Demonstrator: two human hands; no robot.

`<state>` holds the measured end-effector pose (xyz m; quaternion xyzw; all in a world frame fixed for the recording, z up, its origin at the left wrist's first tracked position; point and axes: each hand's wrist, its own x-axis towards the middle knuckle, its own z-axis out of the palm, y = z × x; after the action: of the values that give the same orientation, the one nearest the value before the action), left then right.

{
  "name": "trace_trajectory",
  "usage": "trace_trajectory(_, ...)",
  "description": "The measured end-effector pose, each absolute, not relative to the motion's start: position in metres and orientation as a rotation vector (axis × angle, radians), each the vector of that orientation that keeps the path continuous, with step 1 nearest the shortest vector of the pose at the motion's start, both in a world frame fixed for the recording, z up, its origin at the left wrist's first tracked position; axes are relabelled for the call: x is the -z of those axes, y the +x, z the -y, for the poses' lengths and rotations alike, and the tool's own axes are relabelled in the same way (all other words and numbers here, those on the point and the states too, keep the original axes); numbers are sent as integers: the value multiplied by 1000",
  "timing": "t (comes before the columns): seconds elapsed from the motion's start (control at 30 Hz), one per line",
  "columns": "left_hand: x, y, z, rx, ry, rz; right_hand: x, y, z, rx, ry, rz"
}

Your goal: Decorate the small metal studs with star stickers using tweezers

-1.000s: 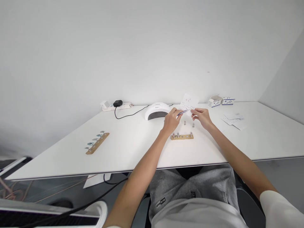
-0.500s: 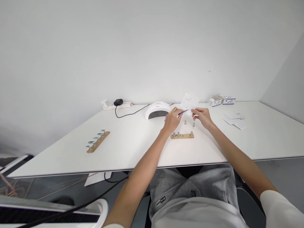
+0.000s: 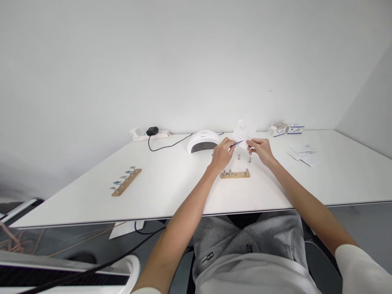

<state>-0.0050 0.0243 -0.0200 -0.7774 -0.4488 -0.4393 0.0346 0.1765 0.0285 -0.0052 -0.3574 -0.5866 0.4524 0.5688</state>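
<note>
1. Strip of wood (image 3: pixel 128 183), left on the tabletop (image 3: pixel 171 183), carries a row of small round-topped stands; I judge it safe, well apart from both hands
2. Left hand (image 3: pixel 222 152) grips a slim bluish tool (image 3: pixel 236 143), perhaps tweezers, tip at the sheet; pushing too hard could, I think, crease the paper
3. Second wooden strip (image 3: pixel 239 175) lies nearer the body with three stands on it; a dropped forearm might knock them
4. Loose stands (image 3: pixel 239 157), two of them, are just below the hands; a lowered wrist could topple one
5. White sheet (image 3: pixel 244 130) with small marks is held up between the hands; I'd expect a slack pinch to let it slip
6. Right hand (image 3: pixel 259 149) pinches its lower edge
7. Flapped box (image 3: pixel 277 129) sits by the wall, flap raised; I cannot see its contents
8. Neighbouring box (image 3: pixel 294 129) is just beside it, contents hidden too
</note>
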Motion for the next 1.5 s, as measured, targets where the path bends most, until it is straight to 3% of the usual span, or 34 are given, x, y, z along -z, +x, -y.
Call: trace_trajectory(1.5, 17, -3, -20, 1404, -2398, 1360, 5, 174, -29, -997, -835, 1366)
